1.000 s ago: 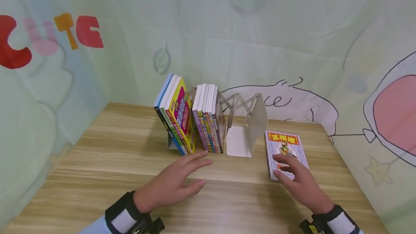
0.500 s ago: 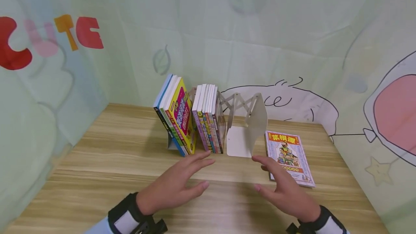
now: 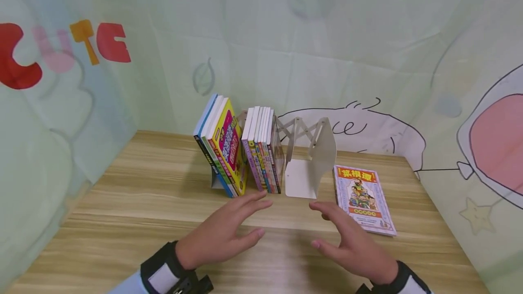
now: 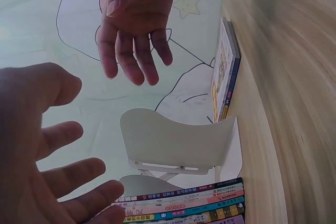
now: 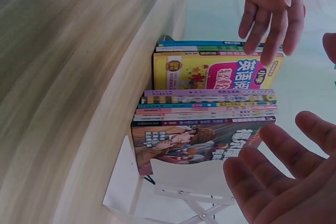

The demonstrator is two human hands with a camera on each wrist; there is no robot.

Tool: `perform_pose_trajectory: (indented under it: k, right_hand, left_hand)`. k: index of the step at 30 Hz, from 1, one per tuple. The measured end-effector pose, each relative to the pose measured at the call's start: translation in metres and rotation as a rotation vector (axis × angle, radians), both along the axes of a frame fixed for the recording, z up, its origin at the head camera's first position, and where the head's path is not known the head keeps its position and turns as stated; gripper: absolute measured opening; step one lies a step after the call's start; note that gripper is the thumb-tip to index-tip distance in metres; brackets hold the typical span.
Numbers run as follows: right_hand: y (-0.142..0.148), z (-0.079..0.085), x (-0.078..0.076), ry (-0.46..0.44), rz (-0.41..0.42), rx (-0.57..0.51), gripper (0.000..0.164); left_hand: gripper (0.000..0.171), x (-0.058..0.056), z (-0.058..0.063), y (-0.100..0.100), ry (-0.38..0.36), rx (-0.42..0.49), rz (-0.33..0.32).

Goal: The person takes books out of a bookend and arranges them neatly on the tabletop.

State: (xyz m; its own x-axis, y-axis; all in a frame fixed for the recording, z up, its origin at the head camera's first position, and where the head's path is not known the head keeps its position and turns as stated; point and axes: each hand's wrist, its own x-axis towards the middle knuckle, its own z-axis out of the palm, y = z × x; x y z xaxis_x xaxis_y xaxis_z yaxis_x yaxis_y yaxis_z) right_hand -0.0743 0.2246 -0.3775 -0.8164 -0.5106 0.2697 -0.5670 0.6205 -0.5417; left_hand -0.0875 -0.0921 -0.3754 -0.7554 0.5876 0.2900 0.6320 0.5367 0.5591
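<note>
The left grip (image 3: 220,233) and right grip (image 3: 354,245), both loosely spread and holding nothing, face each other above the pale wood-grain worktop (image 3: 122,212). Just beyond the right grip lies a lilac-bordered paper book (image 3: 361,194); beyond the left grip, colourful paper books (image 3: 231,149) stand in a white, folding metal bookend (image 3: 300,179).

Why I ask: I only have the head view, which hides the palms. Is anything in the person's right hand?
Observer: No. The left wrist view shows the palm of the right hand bare.
Operator: And the left hand?
Observer: The right wrist view shows that palm bare too.
Operator: What's on the cover of the last upright book, beside the vacant section of the white rack?
Observer: The right wrist view shows a drawn figure in a brown cap.
</note>
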Motion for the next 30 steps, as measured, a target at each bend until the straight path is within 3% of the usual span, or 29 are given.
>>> perform_pose_trajectory:
  k: [5, 13, 19, 23, 30]
  right_hand:
    - [0.004, -0.006, 0.0, -0.004, -0.001, -0.002, 0.063]
    - [0.009, -0.008, -0.001, -0.014, 0.006, -0.035, 0.06]
    - [0.011, -0.008, -0.001, 0.002, 0.036, -0.051, 0.058]
    - [0.011, -0.009, -0.001, -0.013, 0.029, -0.055, 0.058]
    - [0.011, -0.01, -0.005, 0.007, 0.049, -0.049, 0.059]
  left_hand:
    - [0.052, -0.01, 0.007, 0.011, 0.048, -0.013, 0.021]
    - [0.046, -0.043, 0.042, 0.023, 0.185, 0.056, 0.025]
    - [0.052, -0.07, 0.066, 0.04, 0.251, -0.023, 0.128]
    - [0.056, -0.087, 0.069, 0.052, 0.278, -0.117, 0.204]
    - [0.056, -0.114, 0.068, 0.063, 0.406, -0.185, 0.251]
